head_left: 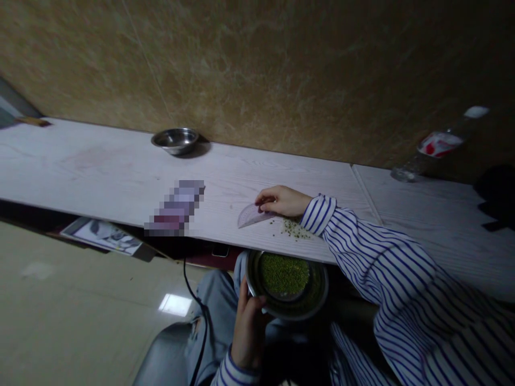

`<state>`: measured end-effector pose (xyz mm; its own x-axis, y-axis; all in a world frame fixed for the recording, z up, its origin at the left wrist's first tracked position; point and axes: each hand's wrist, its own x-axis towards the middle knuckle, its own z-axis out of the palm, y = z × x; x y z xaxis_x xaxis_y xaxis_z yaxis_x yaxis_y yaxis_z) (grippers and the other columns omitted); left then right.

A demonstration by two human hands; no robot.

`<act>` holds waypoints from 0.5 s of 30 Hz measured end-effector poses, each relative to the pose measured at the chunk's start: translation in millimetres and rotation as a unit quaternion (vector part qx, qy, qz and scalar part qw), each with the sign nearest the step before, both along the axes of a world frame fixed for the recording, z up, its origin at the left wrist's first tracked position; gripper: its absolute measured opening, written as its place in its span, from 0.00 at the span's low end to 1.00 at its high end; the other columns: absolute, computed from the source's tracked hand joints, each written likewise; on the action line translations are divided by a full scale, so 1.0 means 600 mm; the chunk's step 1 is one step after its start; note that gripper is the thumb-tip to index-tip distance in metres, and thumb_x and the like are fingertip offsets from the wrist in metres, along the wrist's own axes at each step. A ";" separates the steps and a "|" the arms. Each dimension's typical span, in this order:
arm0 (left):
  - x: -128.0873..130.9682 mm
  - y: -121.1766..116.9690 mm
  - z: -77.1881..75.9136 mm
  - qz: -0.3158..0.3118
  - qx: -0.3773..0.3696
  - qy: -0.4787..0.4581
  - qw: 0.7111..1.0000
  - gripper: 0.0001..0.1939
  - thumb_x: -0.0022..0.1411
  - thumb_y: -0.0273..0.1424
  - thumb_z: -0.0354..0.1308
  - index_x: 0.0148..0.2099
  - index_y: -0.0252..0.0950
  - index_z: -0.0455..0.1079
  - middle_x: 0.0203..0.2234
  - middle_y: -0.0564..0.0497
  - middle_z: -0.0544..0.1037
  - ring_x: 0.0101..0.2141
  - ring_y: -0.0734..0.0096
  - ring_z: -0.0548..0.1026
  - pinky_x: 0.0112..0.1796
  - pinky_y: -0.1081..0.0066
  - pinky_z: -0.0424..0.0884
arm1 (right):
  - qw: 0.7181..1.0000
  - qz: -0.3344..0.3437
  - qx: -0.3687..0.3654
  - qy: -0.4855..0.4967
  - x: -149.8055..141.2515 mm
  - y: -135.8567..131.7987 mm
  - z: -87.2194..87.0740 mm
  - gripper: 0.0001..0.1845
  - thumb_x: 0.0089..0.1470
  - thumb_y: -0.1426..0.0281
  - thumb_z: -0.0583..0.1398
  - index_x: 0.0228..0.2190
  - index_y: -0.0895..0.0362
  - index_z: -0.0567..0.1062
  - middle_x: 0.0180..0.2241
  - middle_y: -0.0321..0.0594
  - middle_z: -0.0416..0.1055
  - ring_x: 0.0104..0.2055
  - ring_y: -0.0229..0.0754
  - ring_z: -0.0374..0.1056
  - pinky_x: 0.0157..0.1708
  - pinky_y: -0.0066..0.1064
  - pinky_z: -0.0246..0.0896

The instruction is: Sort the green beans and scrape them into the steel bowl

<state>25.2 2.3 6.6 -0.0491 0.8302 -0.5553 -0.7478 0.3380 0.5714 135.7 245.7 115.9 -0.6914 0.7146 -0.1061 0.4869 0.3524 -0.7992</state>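
My left hand (pixel 251 321) grips the rim of a metal bowl (pixel 324 289), held over my lap just below the table edge. Inside it lies a layer of small green beans (pixel 285 273), which look like mung beans. On the table, my right hand (pixel 284 201) pinches a clear, purplish protractor (pixel 252 215) by its right end, its curved side toward the upper left. Beside and partly under my right wrist is a small scatter of green beans (pixel 295 229), some on a pale patch. The right forearm's striped sleeve hides part of the table there.
A second metal bowl (pixel 176 140) stands near the wall. A blurred-out flat object (pixel 177 209) lies at the table's front edge. At the right is a plastic bottle (pixel 438 143), with a dark object (pixel 499 195) beyond it. A black cable (pixel 204 321) hangs by my leg.
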 end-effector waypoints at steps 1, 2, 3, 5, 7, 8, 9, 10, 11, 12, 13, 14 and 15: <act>-0.002 0.001 0.001 0.002 0.003 0.001 1.000 0.40 0.52 0.31 0.61 0.67 0.50 0.60 0.54 0.47 0.74 0.47 0.55 0.73 0.43 0.61 0.72 | 1.000 0.007 -0.009 0.002 0.001 -0.003 0.000 0.09 0.55 0.79 0.61 0.38 0.59 0.78 0.34 0.41 0.80 0.35 0.38 0.75 0.41 0.33 0.71; -0.003 0.001 0.001 0.002 0.006 0.001 1.000 0.40 0.52 0.30 0.61 0.68 0.50 0.59 0.55 0.47 0.74 0.48 0.55 0.72 0.42 0.62 0.72 | 1.000 0.012 -0.016 0.002 0.002 -0.008 0.001 0.09 0.55 0.79 0.61 0.38 0.59 0.78 0.34 0.41 0.81 0.35 0.38 0.75 0.41 0.33 0.71; -0.004 0.001 0.001 0.000 0.008 0.001 1.000 0.40 0.52 0.31 0.61 0.68 0.50 0.59 0.55 0.47 0.73 0.48 0.55 0.72 0.41 0.62 0.72 | 1.000 0.015 -0.021 0.002 0.003 -0.013 0.003 0.09 0.55 0.78 0.61 0.38 0.59 0.78 0.34 0.42 0.81 0.35 0.39 0.75 0.42 0.34 0.71; -0.005 0.002 0.001 -0.006 0.009 0.001 1.000 0.40 0.53 0.31 0.60 0.69 0.50 0.58 0.57 0.46 0.72 0.49 0.54 0.72 0.40 0.63 0.72 | 1.000 0.016 -0.027 0.000 0.005 -0.023 0.006 0.09 0.55 0.78 0.61 0.38 0.59 0.78 0.34 0.42 0.81 0.36 0.39 0.76 0.42 0.34 0.71; -0.004 0.001 0.000 -0.009 0.008 0.000 1.000 0.40 0.54 0.31 0.60 0.69 0.50 0.57 0.58 0.45 0.71 0.50 0.53 0.72 0.38 0.64 0.72 | 1.000 0.011 -0.029 -0.003 0.008 -0.034 0.007 0.09 0.55 0.78 0.61 0.39 0.60 0.78 0.34 0.42 0.81 0.36 0.39 0.76 0.41 0.34 0.71; -0.004 0.001 -0.001 -0.009 0.007 0.001 1.000 0.40 0.54 0.31 0.59 0.69 0.50 0.57 0.58 0.45 0.71 0.50 0.53 0.72 0.37 0.65 0.72 | 1.000 0.010 -0.029 -0.004 0.010 -0.039 0.007 0.09 0.55 0.78 0.61 0.39 0.60 0.78 0.34 0.42 0.81 0.36 0.40 0.76 0.41 0.33 0.71; -0.003 0.000 -0.001 -0.010 0.009 0.001 1.000 0.40 0.54 0.31 0.59 0.69 0.51 0.57 0.59 0.45 0.71 0.50 0.52 0.72 0.37 0.64 0.72 | 1.000 0.011 -0.029 -0.003 0.011 -0.043 0.007 0.09 0.55 0.78 0.61 0.39 0.60 0.78 0.34 0.42 0.81 0.36 0.39 0.76 0.41 0.33 0.72; -0.002 0.000 -0.001 -0.011 0.012 0.000 1.000 0.40 0.54 0.31 0.59 0.69 0.51 0.57 0.59 0.45 0.71 0.50 0.52 0.72 0.37 0.64 0.72 | 0.999 0.014 -0.029 -0.001 0.013 -0.047 0.006 0.09 0.55 0.78 0.61 0.39 0.60 0.79 0.34 0.42 0.81 0.36 0.39 0.77 0.40 0.32 0.72; -0.001 0.000 -0.001 -0.013 0.014 0.000 1.000 0.40 0.54 0.31 0.59 0.69 0.51 0.57 0.58 0.45 0.71 0.49 0.53 0.72 0.36 0.64 0.72 | 0.999 0.017 -0.028 0.001 0.015 -0.050 0.005 0.09 0.55 0.78 0.62 0.39 0.59 0.79 0.34 0.41 0.81 0.36 0.39 0.77 0.39 0.32 0.72; -0.001 0.000 -0.001 -0.015 0.017 0.000 1.000 0.40 0.54 0.31 0.59 0.69 0.51 0.58 0.58 0.46 0.71 0.49 0.53 0.72 0.36 0.64 0.72 | 1.000 0.018 -0.025 0.003 0.016 -0.053 0.003 0.09 0.55 0.78 0.62 0.39 0.59 0.79 0.33 0.40 0.81 0.36 0.38 0.77 0.39 0.31 0.71; 0.000 0.000 0.000 -0.015 0.020 0.001 1.000 0.39 0.54 0.31 0.59 0.69 0.50 0.58 0.57 0.46 0.72 0.49 0.54 0.72 0.36 0.64 0.72 | 1.000 0.014 -0.021 0.005 0.017 -0.054 0.002 0.09 0.55 0.78 0.62 0.39 0.58 0.78 0.33 0.40 0.81 0.35 0.38 0.77 0.38 0.30 0.71; 0.000 0.001 0.001 -0.015 0.022 0.001 1.000 0.39 0.54 0.30 0.59 0.69 0.50 0.58 0.56 0.45 0.72 0.48 0.54 0.72 0.36 0.64 0.72 | 1.000 0.007 -0.014 0.006 0.018 -0.054 0.001 0.09 0.55 0.78 0.61 0.39 0.58 0.78 0.33 0.39 0.81 0.35 0.38 0.77 0.37 0.30 0.71; 0.000 0.001 0.002 -0.014 0.023 0.003 1.000 0.39 0.54 0.30 0.59 0.68 0.50 0.58 0.56 0.45 0.72 0.47 0.54 0.72 0.36 0.65 0.72 | 1.000 -0.002 -0.009 0.004 0.019 -0.054 0.000 0.09 0.56 0.78 0.61 0.39 0.57 0.78 0.33 0.39 0.81 0.34 0.37 0.76 0.36 0.30 0.71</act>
<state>25.0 3.0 8.0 -0.0283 0.8563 -0.5158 -0.7352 0.3318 0.5911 147.2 213.0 115.8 -0.6901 0.7149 -0.1128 0.4810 0.3366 -0.8095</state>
